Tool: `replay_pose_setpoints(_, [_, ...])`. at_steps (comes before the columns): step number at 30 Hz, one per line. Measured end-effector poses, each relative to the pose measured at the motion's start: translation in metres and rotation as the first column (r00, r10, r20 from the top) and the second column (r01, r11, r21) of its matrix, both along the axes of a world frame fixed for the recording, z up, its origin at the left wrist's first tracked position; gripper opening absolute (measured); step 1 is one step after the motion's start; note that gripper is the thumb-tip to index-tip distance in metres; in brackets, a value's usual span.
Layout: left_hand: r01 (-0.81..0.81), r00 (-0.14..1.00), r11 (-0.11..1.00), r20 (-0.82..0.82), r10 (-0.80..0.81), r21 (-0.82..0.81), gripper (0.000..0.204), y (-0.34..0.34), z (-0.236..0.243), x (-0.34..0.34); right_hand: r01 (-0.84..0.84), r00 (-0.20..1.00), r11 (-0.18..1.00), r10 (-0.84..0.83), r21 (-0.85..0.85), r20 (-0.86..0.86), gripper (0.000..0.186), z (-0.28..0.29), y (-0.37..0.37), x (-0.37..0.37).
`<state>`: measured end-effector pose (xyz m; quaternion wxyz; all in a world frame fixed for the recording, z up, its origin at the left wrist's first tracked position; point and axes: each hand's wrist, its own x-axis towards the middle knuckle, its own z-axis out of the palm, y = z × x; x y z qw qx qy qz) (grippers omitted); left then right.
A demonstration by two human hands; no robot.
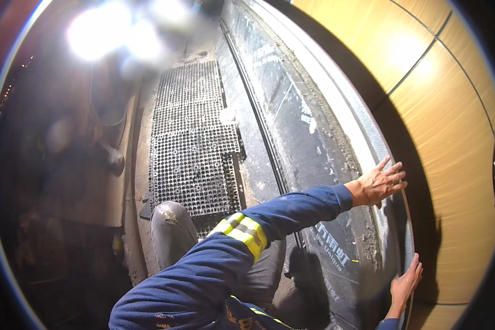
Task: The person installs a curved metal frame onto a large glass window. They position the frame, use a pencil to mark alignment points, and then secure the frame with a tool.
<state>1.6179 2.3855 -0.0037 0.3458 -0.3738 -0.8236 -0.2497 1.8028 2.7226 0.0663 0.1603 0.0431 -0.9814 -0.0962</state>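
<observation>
A long, pale slab (pixel 402 231) stands on edge along the right side, beside a strip of rough grey mortar (pixel 344 146). My left hand (pixel 378 183) lies over the slab's top edge with its fingers spread. Lower down along that edge is my right hand (pixel 406 283), its fingers stretched out against the slab; part of its palm is hidden. Neither hand is closed around anything. My left arm, in a blue sleeve with a yellow reflective band, reaches across the picture.
Wood-look wall panels (pixel 456 137) rise beyond the slab, across a dark gap. Black membrane (pixel 291 115) with white print covers the strip left of the mortar. Black perforated mats (pixel 190 159) lie left of a dark rail. A board (pixel 118 181) stands further left, in shadow.
</observation>
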Motion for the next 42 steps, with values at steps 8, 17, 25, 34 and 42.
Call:
replay_pose_setpoints(8, [-0.079,0.994,0.987,0.058,0.088,-0.138,0.065,0.031,0.002,-0.018,-0.065,0.998,0.998,0.065,-0.005,-0.008,0.071,-0.003,0.021,-0.005])
replay_pose_setpoints(17, [-0.136,0.991,0.979,-0.005,0.137,-0.153,0.089,0.027,0.001,-0.011,-0.08,0.997,0.997,0.08,-0.013,-0.008,0.064,-0.001,0.014,-0.003])
replay_pose_setpoints(25, [-0.06,0.989,0.981,0.119,0.082,-0.185,0.096,0.024,0.013,-0.007,0.114,0.991,0.97,-0.097,0.216,-0.087,0.051,-0.024,0.015,-0.016])
replay_pose_setpoints(34, [-0.166,0.986,0.977,-0.023,0.164,-0.136,0.074,0.027,-0.004,-0.012,0.094,0.986,0.995,-0.089,0.026,-0.143,0.088,-0.013,-0.064,-0.02])
replay_pose_setpoints(42, [-0.176,0.984,0.827,0.121,0.132,0.534,0.051,0.017,-0.043,0.046,0.25,0.968,0.961,-0.245,0.12,-0.052,0.102,-0.019,-0.069,-0.026])
